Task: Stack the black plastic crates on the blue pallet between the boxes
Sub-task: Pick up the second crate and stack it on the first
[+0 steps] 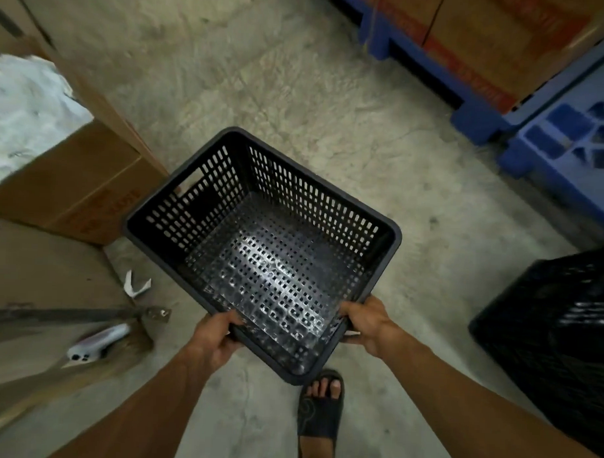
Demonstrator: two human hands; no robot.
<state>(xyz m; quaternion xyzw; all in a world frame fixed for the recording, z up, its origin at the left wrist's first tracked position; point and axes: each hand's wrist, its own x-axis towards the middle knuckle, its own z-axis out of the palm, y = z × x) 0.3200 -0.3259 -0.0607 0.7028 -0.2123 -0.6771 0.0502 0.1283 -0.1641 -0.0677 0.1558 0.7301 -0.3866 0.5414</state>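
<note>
A black perforated plastic crate (pixel 259 248) hangs in the air over the concrete floor, empty and open side up. My left hand (pixel 214 339) grips its near rim on the left. My right hand (pixel 369 323) grips the same near rim at the right corner. More black crates (pixel 557 337) stand at the right edge, partly cut off by the frame. A bare blue pallet (pixel 570 145) lies at the upper right, next to another blue pallet (pixel 469 97) loaded with cardboard boxes (pixel 499 37).
Cardboard boxes (pixel 79 186) crowd the left side, one with white material (pixel 24 109) on top. A white phone (pixel 98 345) and a dark metal bar (pixel 61 314) lie on a lower box. My sandalled foot (pixel 321 407) stands on the floor under the crate.
</note>
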